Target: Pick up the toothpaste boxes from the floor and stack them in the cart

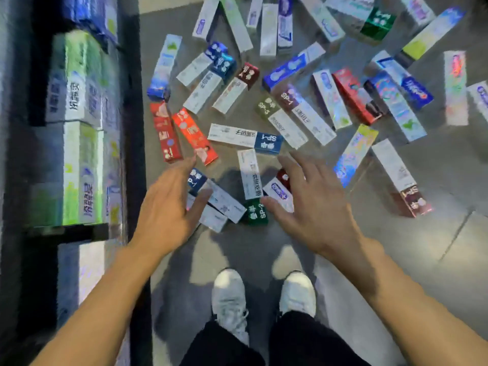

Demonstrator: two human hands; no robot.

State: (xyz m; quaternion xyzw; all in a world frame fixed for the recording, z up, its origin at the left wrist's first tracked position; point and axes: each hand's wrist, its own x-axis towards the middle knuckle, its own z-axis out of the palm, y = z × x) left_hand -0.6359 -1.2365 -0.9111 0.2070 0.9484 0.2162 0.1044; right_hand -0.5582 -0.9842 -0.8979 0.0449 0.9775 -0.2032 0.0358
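Toothpaste boxes everywhere, scattered flat across the grey floor (422, 165) at all angles, many touching or overlapping, well over thirty, too blurred at the top edge to count exactly. Nearest the feet sits a tight cluster of about five: a white box with a green end (250, 186), a blue-ended one (196, 178) lying over more white boxes, and a white-and-red one (280, 190). Left hand (166, 207) hovers over the cluster's left side, fingers spread and relaxed, grasping nothing; right hand (317, 204) hangs over its right side, fingers also loose and splayed, nothing held. Just beyond the fingertips, two red boxes (169, 136) lie side by side, with a white box with a blue end (245, 138) crosswise beside them. Open floor shows at lower right, bare tile and a seam, and around the two white shoes (229, 299). On the left the cart (134, 128) has its dark edge running close alongside the pile, with green-and-white boxes (79, 101) already stacked inside, blurred.
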